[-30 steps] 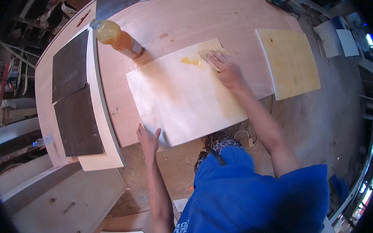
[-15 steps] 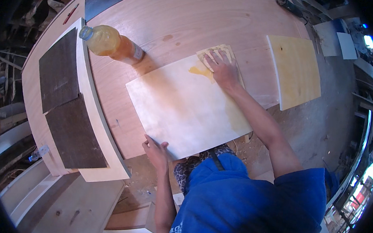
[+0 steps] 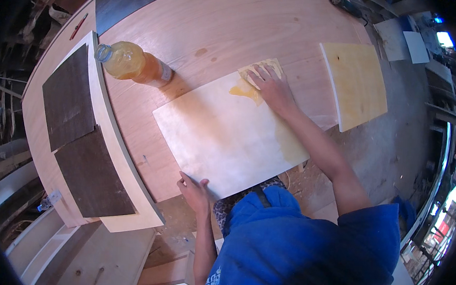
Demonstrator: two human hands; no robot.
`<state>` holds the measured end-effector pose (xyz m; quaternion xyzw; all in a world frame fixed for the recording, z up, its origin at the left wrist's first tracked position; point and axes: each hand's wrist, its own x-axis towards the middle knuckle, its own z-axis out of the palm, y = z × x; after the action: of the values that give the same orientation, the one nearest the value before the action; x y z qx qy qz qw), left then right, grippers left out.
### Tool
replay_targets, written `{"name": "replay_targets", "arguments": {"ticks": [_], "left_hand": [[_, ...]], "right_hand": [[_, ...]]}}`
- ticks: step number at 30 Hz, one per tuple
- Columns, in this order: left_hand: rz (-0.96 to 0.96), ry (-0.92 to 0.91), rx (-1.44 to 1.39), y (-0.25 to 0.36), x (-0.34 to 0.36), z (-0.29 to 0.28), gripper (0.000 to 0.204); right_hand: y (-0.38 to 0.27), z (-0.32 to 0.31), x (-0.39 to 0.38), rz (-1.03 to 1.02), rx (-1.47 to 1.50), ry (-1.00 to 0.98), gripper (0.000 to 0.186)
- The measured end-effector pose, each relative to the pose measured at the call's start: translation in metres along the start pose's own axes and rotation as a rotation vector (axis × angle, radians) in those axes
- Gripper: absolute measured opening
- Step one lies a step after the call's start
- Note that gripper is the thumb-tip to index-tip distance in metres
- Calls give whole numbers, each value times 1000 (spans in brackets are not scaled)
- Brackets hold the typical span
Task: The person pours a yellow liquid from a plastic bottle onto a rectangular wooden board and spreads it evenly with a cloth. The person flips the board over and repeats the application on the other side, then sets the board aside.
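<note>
The right hand's fingers [image 3: 261,74] lie flat and spread, pressing a yellowed rag or pad [image 3: 258,68] onto the far corner of the pale plywood panel [image 3: 223,134]; whether they pinch the pad or only press on it cannot be told. Just beside the pad, toward the panel's middle, sits a wet amber smear [image 3: 241,90] of glue or finish. The right hand [image 3: 273,88] reaches in over the panel's right edge.

The left hand [image 3: 194,188] rests with loose fingers, closed on nothing, pinning the panel's near corner to the counter [image 3: 235,23].

To do this spreading well, it seems wise to keep the pad flat, work the smear outward from the far corner in overlapping strokes along the panel's length, and keep the near corner held down so the panel does not swivel. Most of the panel looks dry, so the smear will likely need topping up.

Left of the panel's far edge stands a plastic bottle of amber liquid [image 3: 133,63]. Right of the panel lies a yellow-coated board [image 3: 357,85]. Well left of the panel, a long pale board [image 3: 113,146] carries two dark sheets [image 3: 69,96].
</note>
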<state>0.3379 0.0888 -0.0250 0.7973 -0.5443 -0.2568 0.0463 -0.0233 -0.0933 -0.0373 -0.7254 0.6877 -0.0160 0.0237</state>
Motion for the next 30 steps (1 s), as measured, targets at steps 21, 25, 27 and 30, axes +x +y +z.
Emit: {"name": "replay_targets", "arguments": {"ticks": [21,25,27,30], "left_hand": [[92,-57,11,-10,2,-5,94],[168,-64,14,-22,7,0,96],[207,-75,-23,-31,8,1,98],[245,-148,-118,-35,13,-5,102]], "right_hand": [[0,-13,-36,51,15,-223,42],[6,-30,-116,48,100,-390,43],[3,-45,-169,25,73,-444,50],[-11,-59,-262,74,18,-546,56]]}}
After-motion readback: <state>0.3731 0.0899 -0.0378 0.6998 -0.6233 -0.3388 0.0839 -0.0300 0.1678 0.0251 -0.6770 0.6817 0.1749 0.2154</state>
